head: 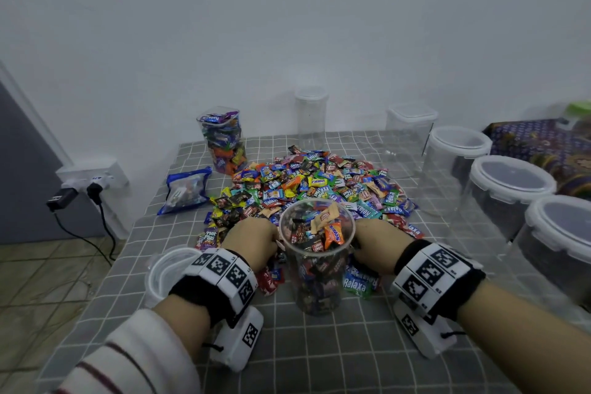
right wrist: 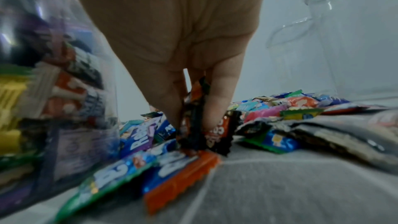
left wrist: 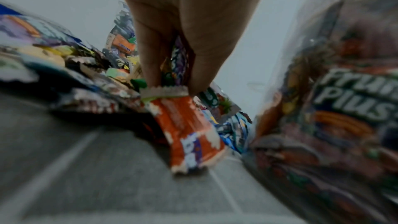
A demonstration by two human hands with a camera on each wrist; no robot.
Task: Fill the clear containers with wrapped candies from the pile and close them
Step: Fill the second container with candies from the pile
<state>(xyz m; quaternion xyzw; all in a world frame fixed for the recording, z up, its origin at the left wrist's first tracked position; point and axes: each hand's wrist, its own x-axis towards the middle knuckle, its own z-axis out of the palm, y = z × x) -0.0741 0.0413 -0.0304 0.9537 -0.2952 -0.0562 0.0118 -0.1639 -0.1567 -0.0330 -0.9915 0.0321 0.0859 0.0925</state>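
A tall clear round container (head: 316,265), open and nearly full of wrapped candies, stands at the table's front between my hands. The candy pile (head: 319,182) spreads behind it. My left hand (head: 252,240) is low at the container's left and grips several candies (left wrist: 174,67); an orange wrapper (left wrist: 189,135) dangles from its fingers. My right hand (head: 377,243) is low at the container's right and pinches dark and orange candies (right wrist: 193,117) just above the cloth. The same container (left wrist: 336,108) shows on the right of the left wrist view and the container (right wrist: 47,91) on the left of the right wrist view.
A round clear lid (head: 166,275) lies by my left wrist. A square container (head: 224,141) full of candies and a blue bag (head: 185,190) stand at the back left. Several empty lidded containers (head: 508,189) line the right side; others (head: 311,115) stand at the back.
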